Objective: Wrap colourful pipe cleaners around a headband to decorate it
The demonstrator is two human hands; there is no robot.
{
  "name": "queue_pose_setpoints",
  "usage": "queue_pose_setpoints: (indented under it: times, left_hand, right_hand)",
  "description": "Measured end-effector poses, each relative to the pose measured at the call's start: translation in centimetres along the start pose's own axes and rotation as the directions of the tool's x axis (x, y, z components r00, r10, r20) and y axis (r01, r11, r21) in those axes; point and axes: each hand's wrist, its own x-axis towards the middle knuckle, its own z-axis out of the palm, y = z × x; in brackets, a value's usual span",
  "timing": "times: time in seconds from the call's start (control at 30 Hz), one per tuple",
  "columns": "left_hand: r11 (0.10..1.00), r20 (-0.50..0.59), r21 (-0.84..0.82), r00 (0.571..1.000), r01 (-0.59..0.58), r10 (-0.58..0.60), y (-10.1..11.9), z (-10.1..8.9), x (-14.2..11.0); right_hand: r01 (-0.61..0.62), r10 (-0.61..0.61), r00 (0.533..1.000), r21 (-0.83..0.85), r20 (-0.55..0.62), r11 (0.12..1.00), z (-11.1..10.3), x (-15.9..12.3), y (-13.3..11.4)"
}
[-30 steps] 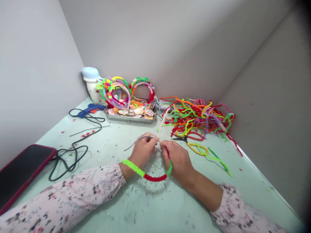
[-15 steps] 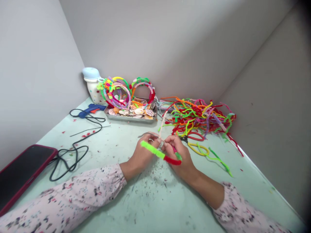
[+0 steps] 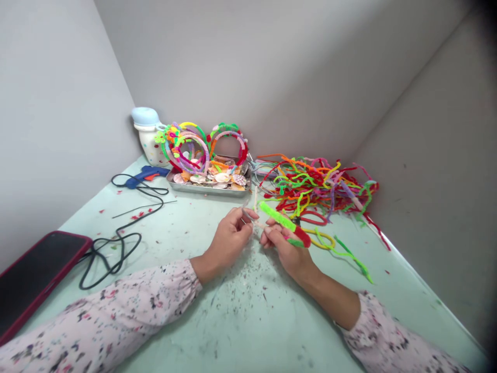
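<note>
A phone (image 3: 39, 280) in a red case lies at the near left; a dark cable (image 3: 140, 239) loops between it and a blue glue gun (image 3: 136, 180). Farther back, a white cup (image 3: 148, 144) (its lid is pale blue) stands left of a metal tray (image 3: 209, 191) holding seashells (image 3: 222, 177).

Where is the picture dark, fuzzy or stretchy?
In the head view, the top right corner goes black and a soft shadow slants over the back wall; head view again, detail between left hand and right hand looks fuzzy, and the smartphone seems stretched.
</note>
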Motion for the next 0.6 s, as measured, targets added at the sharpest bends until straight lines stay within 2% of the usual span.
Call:
queue_pose_setpoints:
  times: [0.17,0.33,0.47,0.6]
  left_hand:
    - [0.997,0.024,0.056,0.998,-0.055,0.054,-0.2,-0.2,0.1]
    - [0.993,0.051,0.104,0.997,-0.059,0.054,0.1,-0.4,0.2]
    - [0.972,0.071,0.194,0.990,-0.131,0.120,0.5,-0.5,0.2]
    - [0.956,0.045,0.247,0.987,-0.160,0.154,0.7,-0.5,0.2]
  right_hand:
    - [0.043,-0.042,0.999,-0.020,0.004,0.999,0.0,-0.2,-0.7]
    - [0.021,-0.021,1.000,-0.004,0.003,1.000,0.1,-0.3,-0.9]
    - [0.052,-0.052,0.999,0.022,-0.001,0.998,0.2,-0.3,-0.4]
    - [0.089,-0.089,0.996,-0.009,-0.026,0.996,0.2,-0.2,0.3]
